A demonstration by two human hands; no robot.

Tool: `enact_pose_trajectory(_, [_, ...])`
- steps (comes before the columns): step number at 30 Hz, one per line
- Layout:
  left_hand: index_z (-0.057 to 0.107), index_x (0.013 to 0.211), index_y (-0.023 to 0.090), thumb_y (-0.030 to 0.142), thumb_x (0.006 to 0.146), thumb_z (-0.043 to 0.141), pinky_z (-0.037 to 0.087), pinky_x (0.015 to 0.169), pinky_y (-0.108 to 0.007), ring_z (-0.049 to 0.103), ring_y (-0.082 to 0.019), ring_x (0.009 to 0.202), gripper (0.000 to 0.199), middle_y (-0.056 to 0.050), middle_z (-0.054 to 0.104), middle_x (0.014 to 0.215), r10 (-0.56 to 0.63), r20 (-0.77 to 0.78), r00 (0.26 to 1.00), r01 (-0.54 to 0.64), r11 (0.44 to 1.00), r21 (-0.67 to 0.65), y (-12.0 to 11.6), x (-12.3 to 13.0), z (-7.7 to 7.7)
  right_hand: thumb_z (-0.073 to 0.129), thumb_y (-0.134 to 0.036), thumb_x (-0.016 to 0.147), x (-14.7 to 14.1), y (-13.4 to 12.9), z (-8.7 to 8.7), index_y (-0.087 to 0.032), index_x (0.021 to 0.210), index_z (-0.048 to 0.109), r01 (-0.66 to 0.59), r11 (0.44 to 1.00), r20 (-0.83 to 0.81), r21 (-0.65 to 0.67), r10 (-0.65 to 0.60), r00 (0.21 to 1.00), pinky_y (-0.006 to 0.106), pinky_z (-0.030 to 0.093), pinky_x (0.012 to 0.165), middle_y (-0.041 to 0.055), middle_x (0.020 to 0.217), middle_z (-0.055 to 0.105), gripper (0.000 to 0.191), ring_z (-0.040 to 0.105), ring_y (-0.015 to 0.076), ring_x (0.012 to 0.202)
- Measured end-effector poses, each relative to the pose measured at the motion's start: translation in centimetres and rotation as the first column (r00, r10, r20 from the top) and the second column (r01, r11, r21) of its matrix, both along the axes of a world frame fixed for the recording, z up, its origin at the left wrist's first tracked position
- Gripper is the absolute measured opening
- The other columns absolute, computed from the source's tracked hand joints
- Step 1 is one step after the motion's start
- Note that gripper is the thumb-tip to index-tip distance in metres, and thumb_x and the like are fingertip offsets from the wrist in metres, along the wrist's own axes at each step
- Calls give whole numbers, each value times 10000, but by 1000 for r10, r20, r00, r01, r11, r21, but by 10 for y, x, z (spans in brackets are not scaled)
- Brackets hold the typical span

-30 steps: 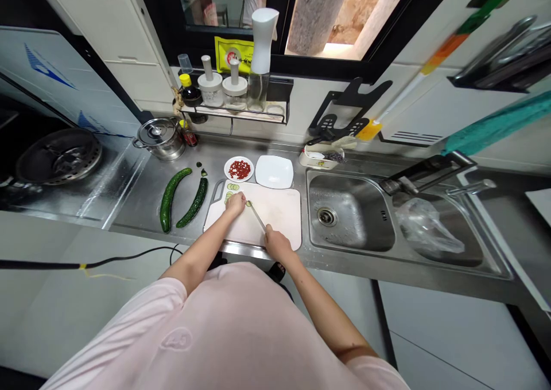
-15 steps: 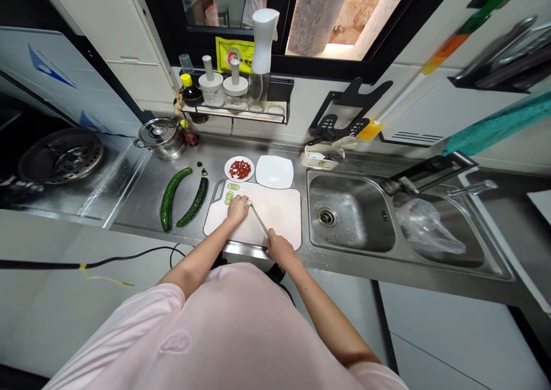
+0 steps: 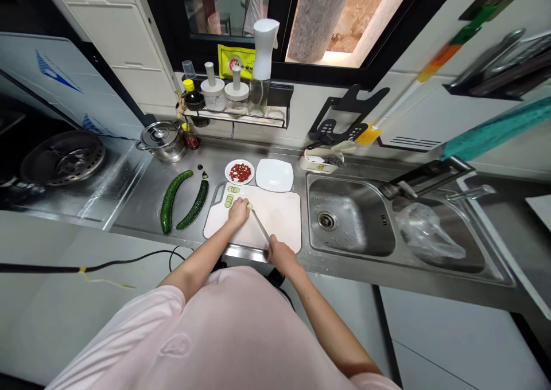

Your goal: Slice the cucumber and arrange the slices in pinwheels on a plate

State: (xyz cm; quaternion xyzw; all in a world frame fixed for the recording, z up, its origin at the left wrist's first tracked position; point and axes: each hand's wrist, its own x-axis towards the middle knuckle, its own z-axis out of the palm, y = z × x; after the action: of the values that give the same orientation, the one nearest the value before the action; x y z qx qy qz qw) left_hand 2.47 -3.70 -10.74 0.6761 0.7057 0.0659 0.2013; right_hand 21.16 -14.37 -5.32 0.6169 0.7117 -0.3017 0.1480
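My left hand (image 3: 239, 212) rests on the white cutting board (image 3: 279, 221), fingers bent together over a small piece of cucumber (image 3: 249, 206) that shows at the fingertips. Closed round the handle of a knife (image 3: 260, 225) is my right hand (image 3: 282, 254), at the board's near edge. The blade points away and to the left, its tip by the cucumber piece. Several cucumber slices (image 3: 228, 200) lie at the board's upper left. To the left of the board are a whole cucumber (image 3: 171, 201) and a shorter cucumber (image 3: 194, 206) with its end cut off.
Behind the board stand a plate of chopped red pieces (image 3: 240, 172) and a white square plate (image 3: 274, 175). A double sink (image 3: 350, 212) is at the right, with a plastic bag (image 3: 426, 229) in it. A pot (image 3: 163, 142) and a frying pan (image 3: 62, 158) are on the left.
The view has tilted slightly, so everything sits a little lower in the picture. Both hands, the knife and the cucumber piece stay nearly in place on the board.
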Motion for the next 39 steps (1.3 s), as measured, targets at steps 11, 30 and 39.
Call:
enact_pose_trajectory(11, [581,1051,205,232,842,515,405,849,-301,528,-208,1008,221,-91,544,1089,58,60,996,-57,998,-24,7,-2,-2,294,-360,977,19,-4,-9,-207,1075,448,81,994,-109,77,-72,991,234,273,608,70,873,649,239,593,180,796])
enact_pose_trajectory(30, [603,956,236,184,776,527,412,674,-232,593,-138,762,202,9,656,808,238,294,926,-246,969,-9,1,-7,-3,321,-340,978,38,5,-10,-191,1095,467,203,973,-108,111,-191,976,224,276,635,68,887,656,238,586,173,827])
enact_pose_trajectory(39, [636,1009,202,218,799,469,432,734,-232,605,-139,765,269,-23,677,852,396,347,850,-460,879,124,-22,-39,-5,319,-350,979,38,7,-15,-190,1081,476,191,974,-106,120,-178,978,232,269,620,67,881,653,246,588,174,812])
